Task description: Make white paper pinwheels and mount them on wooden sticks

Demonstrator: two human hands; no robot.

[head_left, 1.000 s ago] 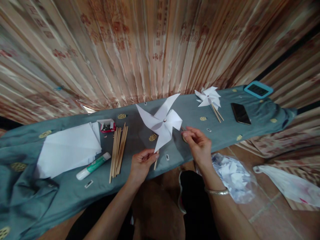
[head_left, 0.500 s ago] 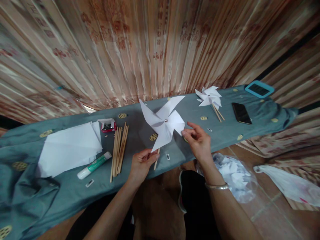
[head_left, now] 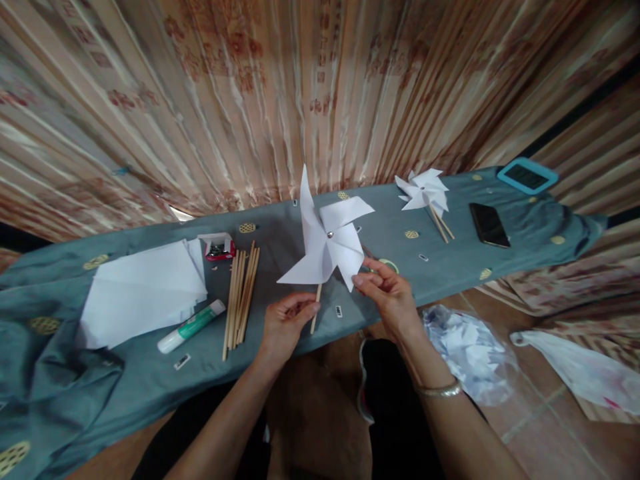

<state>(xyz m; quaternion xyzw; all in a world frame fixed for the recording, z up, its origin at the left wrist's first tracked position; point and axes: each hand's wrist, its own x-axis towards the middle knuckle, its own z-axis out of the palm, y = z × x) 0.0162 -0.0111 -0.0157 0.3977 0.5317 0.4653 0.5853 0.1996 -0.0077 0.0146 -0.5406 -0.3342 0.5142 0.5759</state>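
Head view: pinwheel [head_left: 327, 243] stick pinched in left hand [head_left: 285, 327], right hand [head_left: 390, 297] fingertips on a blade (stick partly hidden).

Folded paper pinwheel [head_left: 327, 240]: white, silver centre pin.
Draped tablecloth [head_left: 280, 233]: grey-teal, gold round motifs.
Glue stick [head_left: 191, 326]: white, green label.
Pleated curtain [head_left: 250, 100], upper frame: beige-pink, reddish floral print.
Flat phone [head_left: 489, 225]: black.
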